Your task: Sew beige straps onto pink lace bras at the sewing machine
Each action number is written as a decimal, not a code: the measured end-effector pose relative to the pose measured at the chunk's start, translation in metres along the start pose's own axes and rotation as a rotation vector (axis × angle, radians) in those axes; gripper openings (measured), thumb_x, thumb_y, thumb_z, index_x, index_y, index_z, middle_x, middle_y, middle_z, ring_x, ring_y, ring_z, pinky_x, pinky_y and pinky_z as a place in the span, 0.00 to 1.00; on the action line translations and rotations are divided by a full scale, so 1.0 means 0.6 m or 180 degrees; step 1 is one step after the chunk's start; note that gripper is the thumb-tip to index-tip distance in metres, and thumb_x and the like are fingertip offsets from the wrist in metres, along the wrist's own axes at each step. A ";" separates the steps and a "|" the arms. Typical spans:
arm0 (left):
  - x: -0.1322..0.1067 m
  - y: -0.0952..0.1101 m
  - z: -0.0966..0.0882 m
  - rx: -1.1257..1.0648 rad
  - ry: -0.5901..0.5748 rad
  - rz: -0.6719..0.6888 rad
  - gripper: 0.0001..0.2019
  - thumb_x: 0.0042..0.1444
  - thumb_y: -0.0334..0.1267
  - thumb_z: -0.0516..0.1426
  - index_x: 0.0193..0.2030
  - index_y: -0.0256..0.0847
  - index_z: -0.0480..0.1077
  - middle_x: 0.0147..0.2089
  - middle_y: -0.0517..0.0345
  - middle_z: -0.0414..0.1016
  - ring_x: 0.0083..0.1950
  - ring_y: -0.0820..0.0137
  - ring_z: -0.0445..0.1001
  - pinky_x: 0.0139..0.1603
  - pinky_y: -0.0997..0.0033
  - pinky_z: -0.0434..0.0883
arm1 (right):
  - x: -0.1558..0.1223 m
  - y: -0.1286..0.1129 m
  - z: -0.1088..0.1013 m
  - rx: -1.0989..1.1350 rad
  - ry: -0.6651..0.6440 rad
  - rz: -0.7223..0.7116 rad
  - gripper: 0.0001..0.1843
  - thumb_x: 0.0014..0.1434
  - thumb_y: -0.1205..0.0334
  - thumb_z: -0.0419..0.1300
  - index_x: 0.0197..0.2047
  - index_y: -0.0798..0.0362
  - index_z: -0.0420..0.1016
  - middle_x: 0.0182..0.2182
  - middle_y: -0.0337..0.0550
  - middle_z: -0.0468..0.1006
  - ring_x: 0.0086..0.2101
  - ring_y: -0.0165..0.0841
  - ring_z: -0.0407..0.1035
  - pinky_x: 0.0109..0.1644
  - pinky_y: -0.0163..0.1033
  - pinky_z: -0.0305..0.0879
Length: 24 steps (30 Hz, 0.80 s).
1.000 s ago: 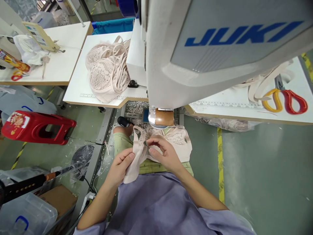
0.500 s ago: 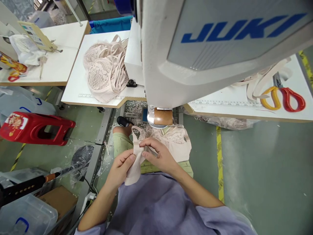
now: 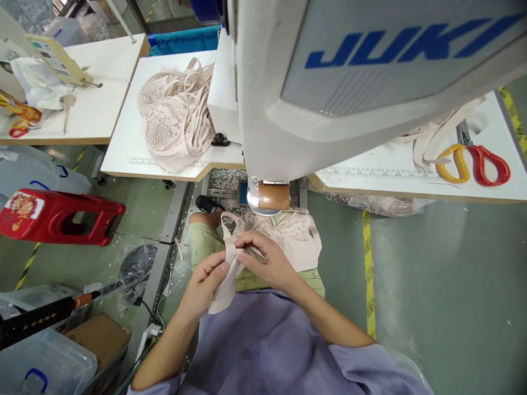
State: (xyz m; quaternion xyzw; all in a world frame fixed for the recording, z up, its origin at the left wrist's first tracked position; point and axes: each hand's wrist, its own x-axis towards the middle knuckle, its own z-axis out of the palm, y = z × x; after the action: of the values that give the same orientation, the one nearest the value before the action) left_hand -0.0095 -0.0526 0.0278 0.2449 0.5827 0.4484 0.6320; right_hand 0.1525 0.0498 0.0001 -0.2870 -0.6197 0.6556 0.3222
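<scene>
A pale beige lace bra (image 3: 302, 247) lies across my lap, below the rounded head of the sewing machine (image 3: 269, 137). My left hand (image 3: 208, 280) pinches the bra's smooth side band between thumb and fingers, and the free end of the band hangs below it. Close by on the right, my right hand (image 3: 265, 258) grips the same band with thumb and fingertips, where a strap joins. The strap loop stands up above both hands. Part of the bra is hidden behind my right hand and under the machine head.
On the left tabletop sits a pile of similar lace bras (image 3: 177, 118). Scissors (image 3: 473, 159) with yellow and red handles lie on the right tabletop, beside loose beige strips (image 3: 428, 137). A red stool (image 3: 61, 216) and clear plastic bins (image 3: 53, 356) stand at left.
The fingertips of my right hand have shifted slightly on the band, with the thumb a little higher. Both hands keep hold of the bra. The whole view has moved slightly.
</scene>
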 end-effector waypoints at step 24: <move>-0.004 0.004 0.011 -0.0373 -0.0011 -0.0208 0.21 0.60 0.49 0.63 0.55 0.40 0.79 0.42 0.52 0.81 0.37 0.69 0.73 0.39 0.75 0.67 | -0.003 -0.002 0.003 -0.0180 0.0010 0.0471 0.09 0.60 0.58 0.59 0.43 0.50 0.75 0.36 0.41 0.79 0.36 0.34 0.71 0.42 0.40 0.67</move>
State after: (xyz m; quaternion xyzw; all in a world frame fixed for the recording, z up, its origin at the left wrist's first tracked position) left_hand -0.0039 -0.0520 0.0326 0.1891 0.5620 0.4605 0.6606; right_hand 0.1525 0.0474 0.0015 -0.3421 -0.6146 0.6593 0.2656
